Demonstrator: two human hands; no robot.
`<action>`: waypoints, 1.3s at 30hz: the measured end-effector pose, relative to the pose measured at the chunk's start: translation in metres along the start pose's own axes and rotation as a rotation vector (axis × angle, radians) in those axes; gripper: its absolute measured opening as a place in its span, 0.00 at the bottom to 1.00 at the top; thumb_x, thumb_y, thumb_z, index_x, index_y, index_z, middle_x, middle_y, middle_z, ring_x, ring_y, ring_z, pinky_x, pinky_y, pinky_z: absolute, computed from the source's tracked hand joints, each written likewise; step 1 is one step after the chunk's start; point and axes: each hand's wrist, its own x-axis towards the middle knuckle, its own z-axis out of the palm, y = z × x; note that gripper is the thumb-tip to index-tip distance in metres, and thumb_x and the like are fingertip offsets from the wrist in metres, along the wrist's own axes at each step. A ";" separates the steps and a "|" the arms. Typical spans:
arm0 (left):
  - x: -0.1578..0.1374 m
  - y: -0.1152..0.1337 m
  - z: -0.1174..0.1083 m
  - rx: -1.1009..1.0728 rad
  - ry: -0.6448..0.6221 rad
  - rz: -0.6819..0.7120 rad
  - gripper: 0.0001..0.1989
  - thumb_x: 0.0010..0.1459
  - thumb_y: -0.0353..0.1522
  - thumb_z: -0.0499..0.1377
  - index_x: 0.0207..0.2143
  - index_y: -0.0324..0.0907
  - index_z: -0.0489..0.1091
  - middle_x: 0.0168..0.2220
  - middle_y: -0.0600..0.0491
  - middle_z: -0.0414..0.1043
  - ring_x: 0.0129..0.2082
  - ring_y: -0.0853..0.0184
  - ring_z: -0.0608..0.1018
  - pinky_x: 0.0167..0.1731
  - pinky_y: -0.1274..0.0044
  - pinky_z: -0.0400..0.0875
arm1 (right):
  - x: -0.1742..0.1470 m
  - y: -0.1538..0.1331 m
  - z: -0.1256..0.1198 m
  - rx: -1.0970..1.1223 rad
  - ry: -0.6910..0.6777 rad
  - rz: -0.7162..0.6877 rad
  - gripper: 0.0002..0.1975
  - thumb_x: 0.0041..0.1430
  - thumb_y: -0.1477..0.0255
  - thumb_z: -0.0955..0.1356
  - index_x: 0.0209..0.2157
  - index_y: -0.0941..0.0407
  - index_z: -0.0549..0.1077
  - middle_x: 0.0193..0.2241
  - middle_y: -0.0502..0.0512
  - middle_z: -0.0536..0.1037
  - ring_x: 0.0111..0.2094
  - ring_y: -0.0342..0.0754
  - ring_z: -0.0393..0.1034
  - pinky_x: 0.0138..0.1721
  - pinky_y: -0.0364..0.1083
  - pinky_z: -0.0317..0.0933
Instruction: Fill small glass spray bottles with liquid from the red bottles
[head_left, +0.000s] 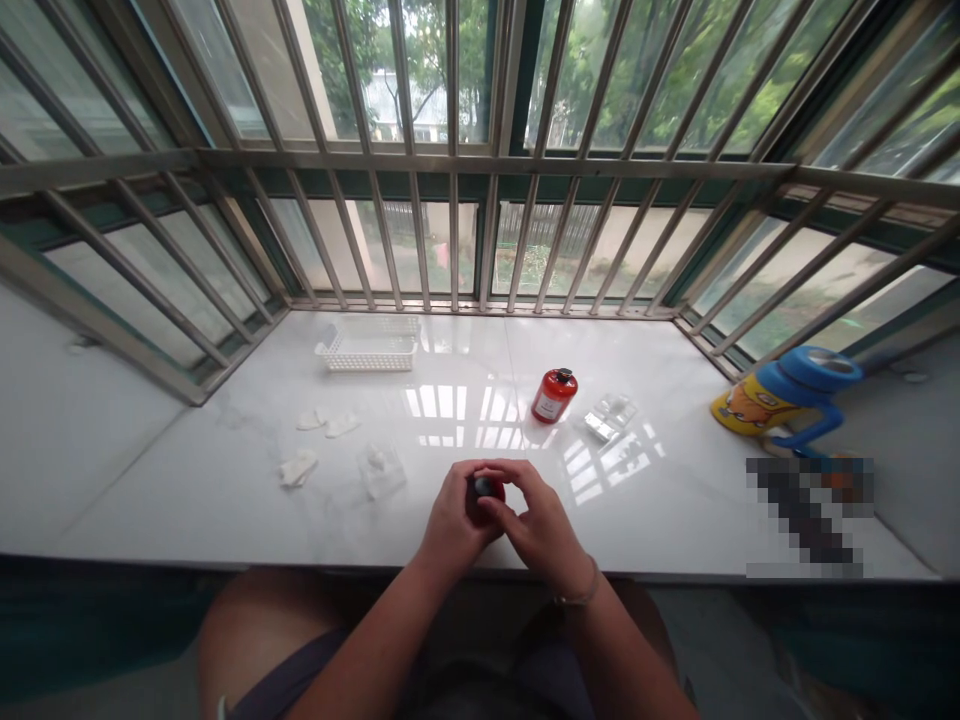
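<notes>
Dark red container with a dark cap (484, 489) is between both hands, over the near part of the counter (225, 530). From where I stand, the fingers of the left hand (452, 515) are closed around it; those of the right hand (541, 520) curve at the cap, but whether they grip it, I cannot tell. If the left hold became loose, the container could slip and, with the edge so near, roll off. Farther, a clear plastic box (381, 470) could be pushed by a forearm. Beyond it, a careless reach could tip the upright red bottle (555, 396).
</notes>
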 end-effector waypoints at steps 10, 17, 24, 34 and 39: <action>0.001 -0.001 -0.001 -0.024 -0.024 -0.003 0.33 0.53 0.29 0.73 0.59 0.49 0.67 0.54 0.48 0.76 0.53 0.54 0.81 0.53 0.62 0.77 | 0.010 -0.002 -0.012 0.040 -0.168 -0.085 0.22 0.71 0.76 0.68 0.62 0.44 0.72 0.55 0.55 0.79 0.57 0.53 0.73 0.61 0.55 0.68; 0.000 -0.006 0.003 0.028 0.031 -0.020 0.29 0.53 0.35 0.75 0.55 0.46 0.69 0.52 0.47 0.78 0.48 0.53 0.82 0.48 0.63 0.78 | 0.017 -0.008 -0.003 0.065 -0.152 -0.044 0.27 0.60 0.74 0.78 0.58 0.44 0.75 0.50 0.52 0.81 0.53 0.54 0.75 0.56 0.53 0.71; 0.001 0.000 -0.001 -0.028 -0.011 -0.057 0.34 0.51 0.34 0.75 0.59 0.47 0.68 0.51 0.47 0.80 0.48 0.54 0.84 0.49 0.63 0.79 | 0.018 -0.004 0.005 0.194 -0.107 0.077 0.18 0.62 0.73 0.76 0.53 0.47 0.78 0.48 0.52 0.83 0.51 0.53 0.79 0.57 0.54 0.71; 0.000 -0.013 0.002 0.060 0.040 0.014 0.44 0.50 0.36 0.75 0.67 0.47 0.61 0.62 0.42 0.73 0.60 0.49 0.80 0.59 0.57 0.77 | 0.023 -0.005 0.002 0.341 0.024 -0.014 0.12 0.72 0.60 0.71 0.52 0.49 0.75 0.44 0.55 0.83 0.48 0.53 0.79 0.52 0.54 0.74; 0.001 -0.001 -0.001 0.092 0.009 0.023 0.38 0.52 0.35 0.76 0.63 0.50 0.65 0.59 0.46 0.74 0.58 0.53 0.80 0.60 0.58 0.76 | 0.028 0.012 -0.014 0.154 0.183 0.166 0.18 0.77 0.52 0.62 0.44 0.51 0.73 0.31 0.51 0.81 0.30 0.47 0.74 0.35 0.47 0.70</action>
